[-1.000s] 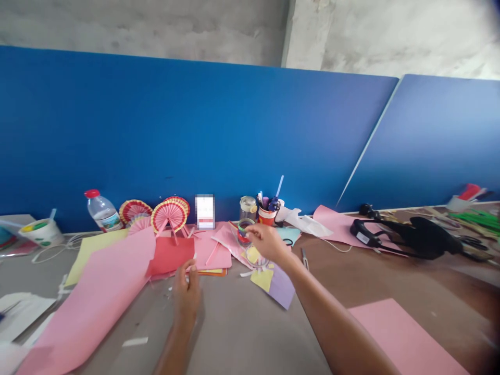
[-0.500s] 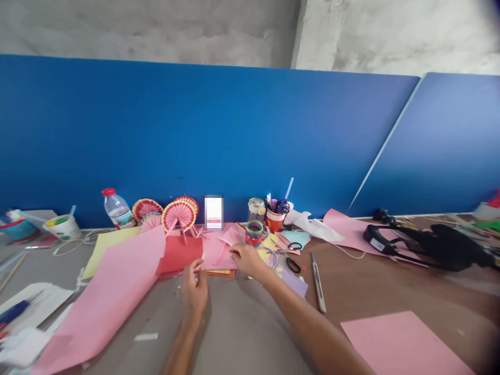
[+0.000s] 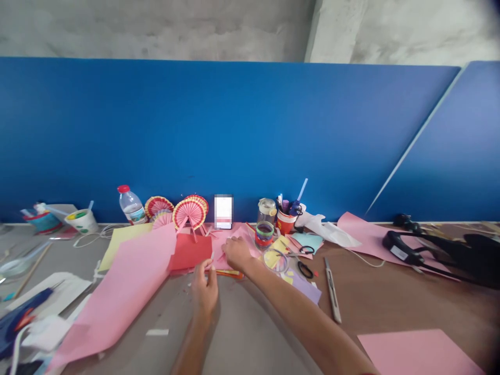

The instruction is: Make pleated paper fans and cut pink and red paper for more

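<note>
Two hands lie just right of the red sheet [image 3: 191, 251]. My left hand [image 3: 205, 289] pinches a tiny pale strip [image 3: 212, 258]. My right hand [image 3: 236, 252] rests knuckles-up, and I cannot tell its finger spread.

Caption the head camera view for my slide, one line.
Craft desk: right hand rests on pink paper beside a red sheet, left hand close in front, paper fans against the blue partition.

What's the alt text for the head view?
At a cluttered craft table, the left hand pinches a thin white strip and the right hand rests on pink paper. Paper fans and a water bottle stand by a blue partition.
</note>
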`<state>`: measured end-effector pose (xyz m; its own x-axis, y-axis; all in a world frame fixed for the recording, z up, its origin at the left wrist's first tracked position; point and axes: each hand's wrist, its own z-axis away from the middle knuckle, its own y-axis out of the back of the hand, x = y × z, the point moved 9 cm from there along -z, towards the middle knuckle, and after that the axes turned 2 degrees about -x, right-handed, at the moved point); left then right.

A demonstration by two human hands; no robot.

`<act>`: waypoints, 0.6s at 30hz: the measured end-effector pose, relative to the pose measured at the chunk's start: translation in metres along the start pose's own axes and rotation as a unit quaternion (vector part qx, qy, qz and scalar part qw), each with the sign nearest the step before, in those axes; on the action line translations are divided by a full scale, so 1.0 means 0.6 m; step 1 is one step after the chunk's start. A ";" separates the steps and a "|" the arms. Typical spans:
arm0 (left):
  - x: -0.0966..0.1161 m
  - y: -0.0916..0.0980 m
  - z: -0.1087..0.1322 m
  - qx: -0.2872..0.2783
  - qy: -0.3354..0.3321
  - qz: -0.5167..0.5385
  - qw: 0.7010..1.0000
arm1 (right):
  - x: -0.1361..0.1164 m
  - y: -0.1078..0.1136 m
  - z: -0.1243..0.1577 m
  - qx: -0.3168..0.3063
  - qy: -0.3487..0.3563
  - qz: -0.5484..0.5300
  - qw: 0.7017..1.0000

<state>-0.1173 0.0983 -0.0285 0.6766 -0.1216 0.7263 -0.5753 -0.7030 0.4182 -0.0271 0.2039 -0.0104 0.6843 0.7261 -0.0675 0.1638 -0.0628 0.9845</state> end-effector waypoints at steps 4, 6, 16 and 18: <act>0.009 0.005 0.001 0.012 -0.010 -0.002 1.000 | -0.013 0.013 -0.018 0.036 0.001 -0.001 0.999; 0.012 0.008 0.002 0.018 -0.012 -0.003 1.000 | -0.019 0.022 -0.030 0.060 -0.004 -0.004 0.998; 0.011 0.007 0.004 0.005 -0.006 -0.005 1.000 | -0.049 0.041 -0.079 0.105 -0.019 -0.032 0.994; 0.014 0.007 0.003 0.005 -0.012 -0.003 1.000 | -0.044 0.037 -0.067 0.107 -0.037 -0.040 0.993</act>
<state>-0.1135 0.0931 -0.0216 0.6902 -0.1342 0.7110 -0.5675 -0.7101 0.4168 -0.0699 0.2108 0.0198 0.7120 0.6827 -0.1642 0.3613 -0.1557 0.9194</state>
